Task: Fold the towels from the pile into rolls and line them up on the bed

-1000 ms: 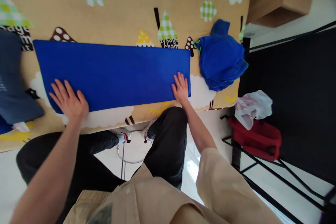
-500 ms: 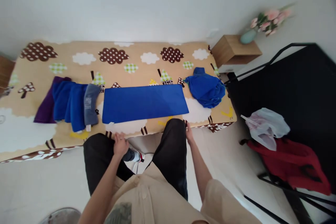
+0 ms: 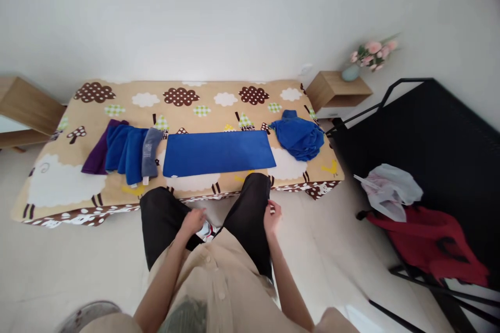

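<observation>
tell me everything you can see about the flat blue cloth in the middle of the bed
The flat blue cloth is a plain, deep-blue, long rectangle, apparently soft fabric, with a small white tag at its near left corner. It lies smooth, lengthwise along the near side of the patterned bedspread, between the overlapping cloths on the left and the crumpled blue cloth on the right. Neither hand touches it. How many layers it has can't be told.

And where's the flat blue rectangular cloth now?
Head view: that cloth lies mid-frame on the beige patterned bedspread, left of the crumpled blue fabric bundle.
</observation>
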A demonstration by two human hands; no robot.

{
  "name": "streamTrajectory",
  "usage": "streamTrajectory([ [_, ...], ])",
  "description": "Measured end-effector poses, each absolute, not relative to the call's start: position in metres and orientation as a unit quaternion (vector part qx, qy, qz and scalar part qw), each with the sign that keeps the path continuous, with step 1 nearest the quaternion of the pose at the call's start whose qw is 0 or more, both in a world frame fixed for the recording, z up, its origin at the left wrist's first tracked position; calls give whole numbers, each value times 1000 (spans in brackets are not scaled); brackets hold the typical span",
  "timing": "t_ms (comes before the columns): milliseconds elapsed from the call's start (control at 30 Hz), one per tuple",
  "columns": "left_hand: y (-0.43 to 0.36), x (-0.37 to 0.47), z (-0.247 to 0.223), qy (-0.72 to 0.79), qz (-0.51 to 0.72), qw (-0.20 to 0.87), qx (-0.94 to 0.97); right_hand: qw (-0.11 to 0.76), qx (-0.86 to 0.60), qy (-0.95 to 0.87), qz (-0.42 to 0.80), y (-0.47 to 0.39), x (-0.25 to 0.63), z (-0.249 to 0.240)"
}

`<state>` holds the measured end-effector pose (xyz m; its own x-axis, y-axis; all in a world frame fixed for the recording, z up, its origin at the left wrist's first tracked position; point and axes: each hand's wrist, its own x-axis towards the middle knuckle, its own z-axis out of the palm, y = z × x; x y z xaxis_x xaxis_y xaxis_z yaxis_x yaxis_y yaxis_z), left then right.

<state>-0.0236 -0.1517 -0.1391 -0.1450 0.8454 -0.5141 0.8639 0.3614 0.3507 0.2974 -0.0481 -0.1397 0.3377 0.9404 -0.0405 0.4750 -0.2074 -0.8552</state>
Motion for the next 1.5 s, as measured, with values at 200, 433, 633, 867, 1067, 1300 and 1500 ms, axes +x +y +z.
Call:
streamTrajectory([
  [200,-184,-70,-104,911,59,47,405,231,-562,-704,368,-35,229,-102],
  [433,-196,-89,-85,954,57,167,244,221,-527,-552,607,-13,149,-144],
  [633,-175,-94,-79,953,28,148,262,262,-576,-328,701,-1,119,-172],
  [867,-155,-90,-78,948,14,143,283,308,-597,-186,717,17,106,-197],
  [1067,-153,-91,-86,951,-2,131,281,353,-581,-119,724,40,91,-219],
  [1300,-146,-94,-95,951,-12,97,294,365,-571,-90,730,61,64,-233],
  [1500,-137,-95,-102,951,-15,78,300,358,-573,-63,734,73,55,-240],
])
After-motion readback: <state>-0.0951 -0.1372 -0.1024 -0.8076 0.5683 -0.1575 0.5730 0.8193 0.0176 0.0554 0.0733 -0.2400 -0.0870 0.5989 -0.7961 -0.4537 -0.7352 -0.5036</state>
